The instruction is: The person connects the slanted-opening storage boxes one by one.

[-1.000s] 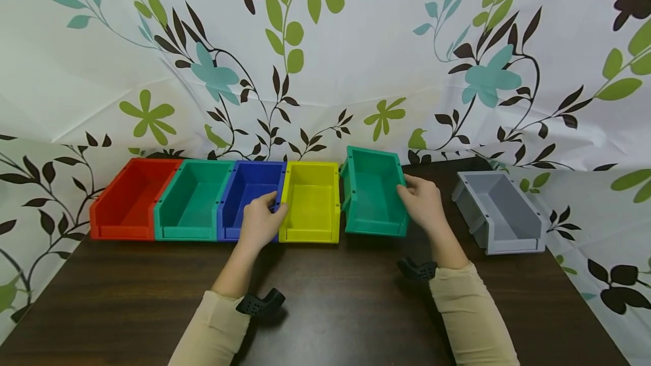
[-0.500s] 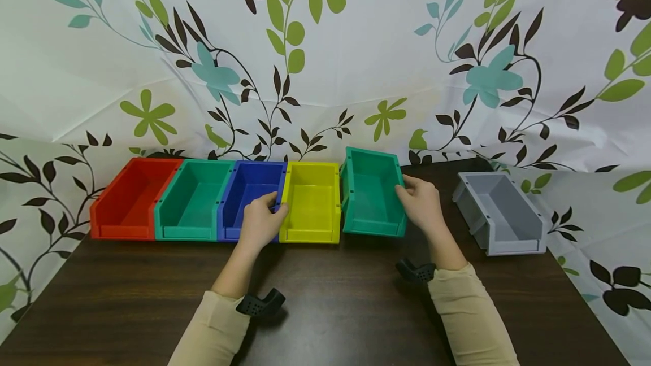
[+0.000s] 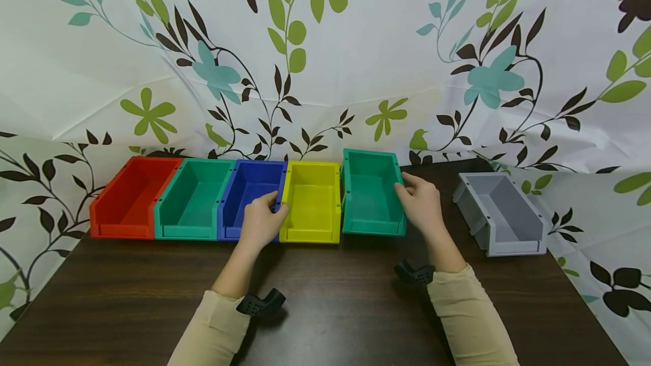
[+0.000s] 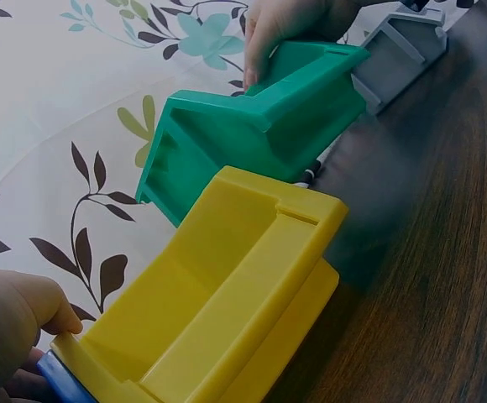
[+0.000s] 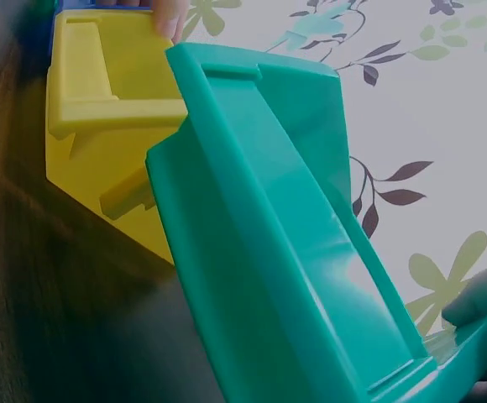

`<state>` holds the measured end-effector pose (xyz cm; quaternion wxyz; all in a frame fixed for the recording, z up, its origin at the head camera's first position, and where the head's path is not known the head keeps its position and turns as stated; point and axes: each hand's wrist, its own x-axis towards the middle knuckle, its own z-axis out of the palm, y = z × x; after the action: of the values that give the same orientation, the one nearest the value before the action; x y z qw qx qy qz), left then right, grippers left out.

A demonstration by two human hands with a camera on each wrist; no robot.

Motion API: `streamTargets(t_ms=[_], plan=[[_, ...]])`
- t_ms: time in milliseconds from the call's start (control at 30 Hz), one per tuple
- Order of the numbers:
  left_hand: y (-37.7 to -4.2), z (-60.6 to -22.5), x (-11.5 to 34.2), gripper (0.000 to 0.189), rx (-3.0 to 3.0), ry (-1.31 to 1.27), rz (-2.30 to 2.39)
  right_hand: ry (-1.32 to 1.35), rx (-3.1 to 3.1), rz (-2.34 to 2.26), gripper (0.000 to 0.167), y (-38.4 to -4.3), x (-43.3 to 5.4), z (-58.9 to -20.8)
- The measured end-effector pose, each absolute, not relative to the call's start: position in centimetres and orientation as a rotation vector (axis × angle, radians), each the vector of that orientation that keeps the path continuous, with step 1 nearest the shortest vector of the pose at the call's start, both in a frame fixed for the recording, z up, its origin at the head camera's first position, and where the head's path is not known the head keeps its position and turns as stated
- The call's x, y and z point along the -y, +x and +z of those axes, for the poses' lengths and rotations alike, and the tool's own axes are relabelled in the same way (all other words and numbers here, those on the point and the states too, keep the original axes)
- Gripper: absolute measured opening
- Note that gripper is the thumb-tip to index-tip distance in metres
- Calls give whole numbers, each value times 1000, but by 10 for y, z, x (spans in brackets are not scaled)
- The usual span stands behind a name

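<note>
My right hand [image 3: 422, 202] grips the right wall of a green plastic storage bin [image 3: 373, 194], thumb inside. In the right wrist view this green bin [image 5: 285, 235] is raised and tilted, beside the yellow bin [image 5: 113, 75]. My left hand [image 3: 261, 222] pinches the adjoining walls of the yellow bin [image 3: 311, 208] and the blue bin [image 3: 249, 185]. A finger presses over the yellow rim in the left wrist view, with a strip of blue bin [image 4: 63, 378] beneath the hand [image 4: 13, 323]. The green bin's left side is right at the yellow bin's right wall.
A red bin [image 3: 132, 196] and another green bin [image 3: 195, 196] continue the row at left. A grey bin [image 3: 508, 213] stands apart at right, turned slightly. The dark wooden table [image 3: 325, 309] ends at a leaf-patterned cloth [image 3: 356, 61] behind the bins.
The right hand has brought the green bin slightly left, closer to the yellow bin, and straightened it a little. The left hand and the other bins have stayed put.
</note>
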<state>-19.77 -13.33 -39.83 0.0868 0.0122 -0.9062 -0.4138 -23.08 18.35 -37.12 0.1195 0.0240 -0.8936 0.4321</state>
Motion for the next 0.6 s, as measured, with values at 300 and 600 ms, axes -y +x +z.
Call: streamTargets(t_ms=[300, 600], plan=[[-198, -398, 133, 51, 2695, 32, -1242, 194, 2800, 1006, 70, -223, -179, -366], [-197, -400, 132, 51, 2705, 38, -1212, 226, 2901, 580, 107, -210, -147, -370]])
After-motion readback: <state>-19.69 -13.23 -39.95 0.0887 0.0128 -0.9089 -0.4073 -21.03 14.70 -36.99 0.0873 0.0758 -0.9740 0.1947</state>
